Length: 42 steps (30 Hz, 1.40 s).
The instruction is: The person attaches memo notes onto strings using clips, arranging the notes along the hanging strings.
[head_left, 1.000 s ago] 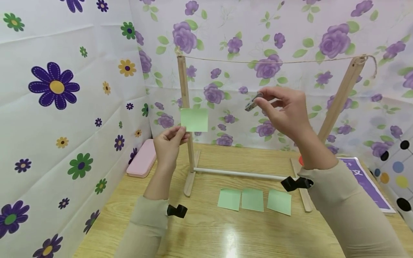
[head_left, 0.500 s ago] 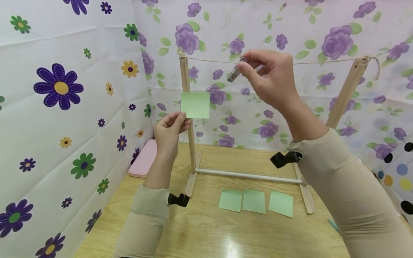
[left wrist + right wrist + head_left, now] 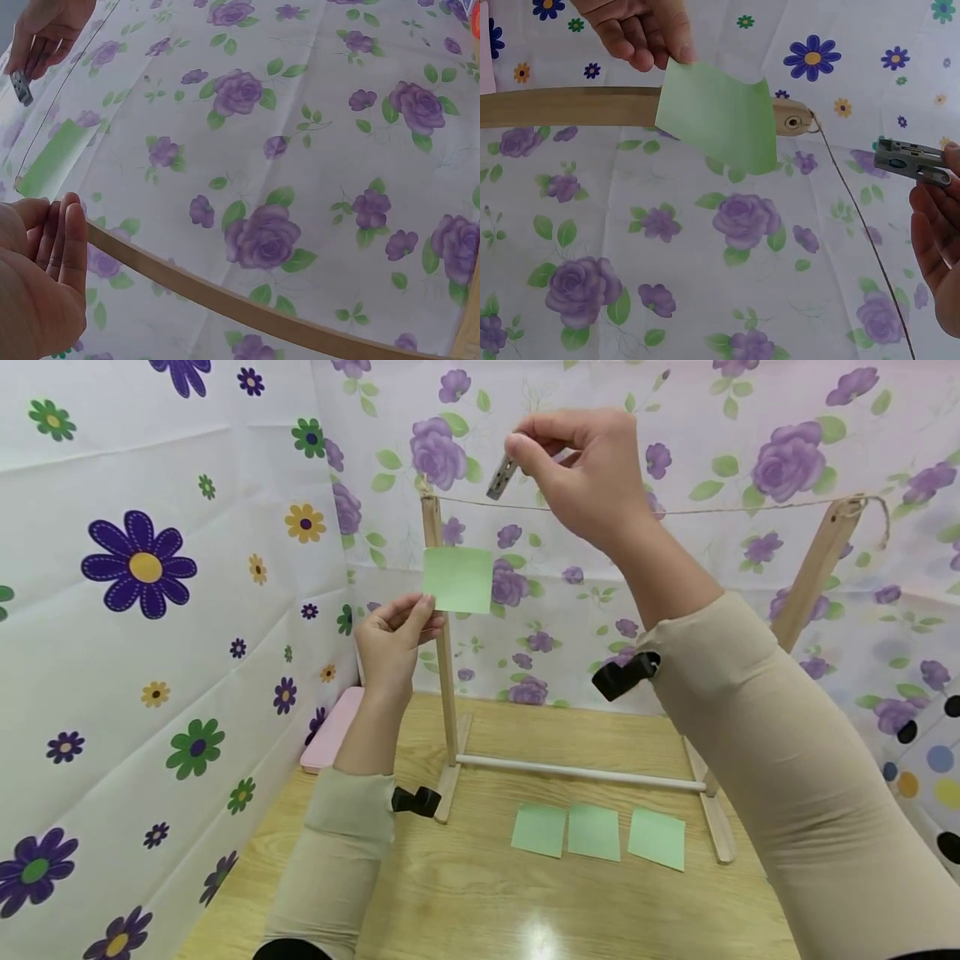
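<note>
My left hand (image 3: 392, 639) pinches a green sticky note (image 3: 457, 580) by its lower left corner, between thumb and fingers. The note stands upright in front of the left wooden post (image 3: 446, 677), below the string (image 3: 697, 512). Higher up and to the right, my right hand (image 3: 588, 468) pinches a grey clothespin (image 3: 501, 478), its free end pointing down and left near the string. In the right wrist view the clothespin (image 3: 911, 160) appears apart from both the string (image 3: 862, 217) and the curling note (image 3: 720, 116).
Three more green notes lie in a row on the wooden table (image 3: 465, 893), the middle note (image 3: 594, 832) among them. A white bar (image 3: 577, 772) joins the feet of the two posts. The right post (image 3: 813, 577) is partly behind my right arm. A pink case (image 3: 330, 735) lies at left.
My right hand has moved up and left with the clothespin, from below the string to its height. The left hand has raised the green note toward the string.
</note>
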{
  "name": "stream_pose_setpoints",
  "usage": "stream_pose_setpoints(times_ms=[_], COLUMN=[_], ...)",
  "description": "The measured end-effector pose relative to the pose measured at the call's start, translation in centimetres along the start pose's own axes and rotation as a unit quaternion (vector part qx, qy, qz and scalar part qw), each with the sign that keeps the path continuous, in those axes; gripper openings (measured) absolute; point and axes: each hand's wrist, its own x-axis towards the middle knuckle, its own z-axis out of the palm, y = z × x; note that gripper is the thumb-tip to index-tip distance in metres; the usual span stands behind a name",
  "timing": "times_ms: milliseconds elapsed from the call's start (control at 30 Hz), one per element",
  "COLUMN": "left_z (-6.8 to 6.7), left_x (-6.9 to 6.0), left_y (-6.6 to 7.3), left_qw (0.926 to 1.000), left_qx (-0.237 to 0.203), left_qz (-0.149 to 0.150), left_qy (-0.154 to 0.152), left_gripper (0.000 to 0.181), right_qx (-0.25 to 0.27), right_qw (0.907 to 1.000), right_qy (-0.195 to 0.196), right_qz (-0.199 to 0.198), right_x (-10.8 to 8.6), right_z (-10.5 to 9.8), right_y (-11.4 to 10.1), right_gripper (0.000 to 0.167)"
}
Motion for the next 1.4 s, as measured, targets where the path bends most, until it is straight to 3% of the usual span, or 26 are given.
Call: stream_pose_setpoints(times_ms=[533, 767, 1100, 1400], left_z=[0.7, 1.0, 1.4, 1.3], left_x=[1.4, 1.9, 2.3, 2.2], left_y=[0.9, 1.2, 1.6, 1.5], left_qw=[0.9992, 0.9989, 0.9978, 0.9978], left_qx=[-0.038, -0.047, -0.065, -0.065], left_qz=[-0.007, 0.001, 0.003, 0.004], left_qy=[0.005, 0.009, 0.012, 0.013], left_gripper=[0.010, 0.011, 0.011, 0.009], right_qx=[-0.009, -0.040, -0.085, -0.078], right_qw=[0.9982, 0.9937, 0.9859, 0.9799], right_qy=[-0.034, -0.078, -0.122, -0.167], right_qz=[0.047, 0.070, 0.078, 0.077], right_x=[2.0, 2.4, 2.4, 2.2], right_z=[2.5, 3.3, 3.4, 3.0], right_y=[-0.4, -0.7, -0.9, -0.3], right_gripper=[0.020, 0.022, 0.023, 0.026])
